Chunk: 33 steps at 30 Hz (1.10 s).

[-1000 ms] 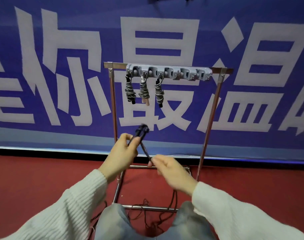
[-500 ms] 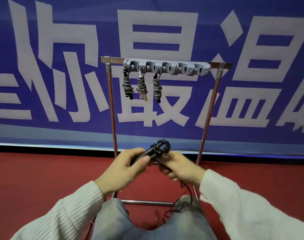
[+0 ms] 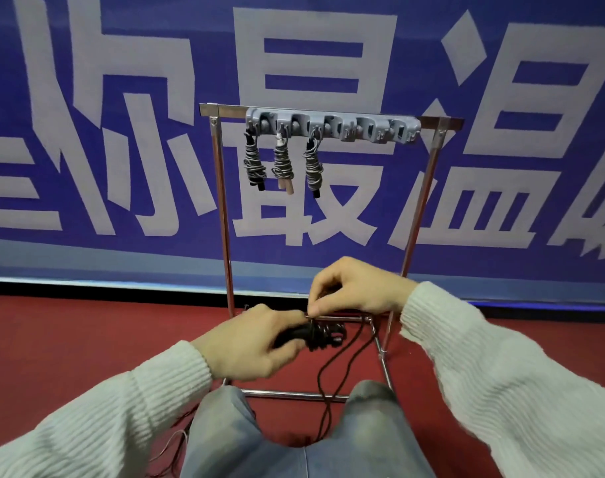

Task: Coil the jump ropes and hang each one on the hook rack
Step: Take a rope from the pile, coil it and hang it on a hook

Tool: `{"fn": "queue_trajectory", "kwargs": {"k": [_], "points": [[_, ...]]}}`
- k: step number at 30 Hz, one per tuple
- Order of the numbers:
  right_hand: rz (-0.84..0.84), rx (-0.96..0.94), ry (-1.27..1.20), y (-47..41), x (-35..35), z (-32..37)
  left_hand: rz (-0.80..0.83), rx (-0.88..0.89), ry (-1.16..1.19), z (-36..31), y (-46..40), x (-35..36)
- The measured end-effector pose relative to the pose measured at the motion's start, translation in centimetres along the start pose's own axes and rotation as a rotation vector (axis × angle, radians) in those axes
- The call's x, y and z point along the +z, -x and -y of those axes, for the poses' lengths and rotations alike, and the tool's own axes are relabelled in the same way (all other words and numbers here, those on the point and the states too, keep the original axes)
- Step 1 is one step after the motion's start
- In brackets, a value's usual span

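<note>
The left hand (image 3: 251, 341) is closed around the handles of a black jump rope (image 3: 323, 334), whose partly wound bundle juts toward 3 o'clock from the fist. At 1 o'clock of it, the right hand (image 3: 354, 288) pinches what looks like a strand of the cord between thumb and forefinger just above the bundle, while loose cord trails down to 6 o'clock between the knees. Up at 12 o'clock, three coiled ropes (image 3: 282, 163) hang side by side from the left end of the grey hook rack (image 3: 332, 127) on its metal stand (image 3: 414, 215).
</note>
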State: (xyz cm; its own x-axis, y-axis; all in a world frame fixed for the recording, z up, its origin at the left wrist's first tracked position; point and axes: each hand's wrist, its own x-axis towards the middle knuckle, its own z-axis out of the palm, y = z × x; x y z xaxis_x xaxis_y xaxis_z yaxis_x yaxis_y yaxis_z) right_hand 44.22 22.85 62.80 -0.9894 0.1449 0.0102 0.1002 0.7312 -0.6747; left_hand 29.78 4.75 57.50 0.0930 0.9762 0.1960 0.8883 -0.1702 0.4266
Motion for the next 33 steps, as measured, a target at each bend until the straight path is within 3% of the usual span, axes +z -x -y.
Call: {"fn": "queue_trajectory", "kwargs": {"k": [2,5,7,8,10,11,13,15,17,20,22,25,27,28,33], "points": [[-0.017,0.005,-0.321,0.2,1.5,-1.2,-0.037,0.028,0.250,-1.1,0.9,-0.2],[-0.058,0.116,-0.784,0.6,5.2,-1.9,-0.249,-0.090,0.844,-1.8,1.1,-0.2],[-0.102,0.178,-0.853,1.1,7.6,-1.8,-0.394,-0.221,1.061,-1.2,0.7,0.0],[-0.127,0.194,-0.765,1.4,8.4,-1.7,-0.458,-0.301,1.112,-0.7,0.3,0.1],[-0.194,0.168,-0.333,2.0,9.1,-1.7,-0.516,-0.488,1.042,1.0,-0.7,0.3],[-0.211,0.131,-0.047,2.2,8.9,-1.6,-0.533,-0.562,0.861,1.9,-1.0,0.6],[-0.226,0.034,0.433,2.0,7.6,-1.1,-0.498,-0.573,0.275,3.7,-1.2,1.4],[-0.227,-0.016,0.658,1.1,5.3,-0.1,-0.392,-0.456,-0.117,3.9,-1.3,2.2],[-0.164,-0.028,0.588,0.1,2.8,1.0,-0.242,-0.311,-0.208,2.6,-1.3,2.4],[-0.050,-0.018,0.150,-0.7,0.0,1.0,-0.113,-0.064,-0.093,0.2,-0.3,2.0],[-0.083,-0.013,-0.102,-0.4,0.2,0.0,-0.198,-0.021,0.104,-1.0,0.6,1.2],[-0.233,0.048,-0.306,-0.2,3.9,-1.5,-0.415,-0.134,0.524,-1.3,0.6,0.2],[-0.307,0.160,-0.441,-0.1,6.6,-1.6,-0.506,-0.247,0.520,-0.6,-0.3,0.2],[-0.348,0.152,-0.375,0.1,7.4,-1.6,-0.536,-0.299,0.459,-0.1,-0.8,0.6],[-0.298,0.038,0.561,1.8,7.3,-1.4,-0.556,-0.486,0.134,2.6,-1.9,2.5]]}}
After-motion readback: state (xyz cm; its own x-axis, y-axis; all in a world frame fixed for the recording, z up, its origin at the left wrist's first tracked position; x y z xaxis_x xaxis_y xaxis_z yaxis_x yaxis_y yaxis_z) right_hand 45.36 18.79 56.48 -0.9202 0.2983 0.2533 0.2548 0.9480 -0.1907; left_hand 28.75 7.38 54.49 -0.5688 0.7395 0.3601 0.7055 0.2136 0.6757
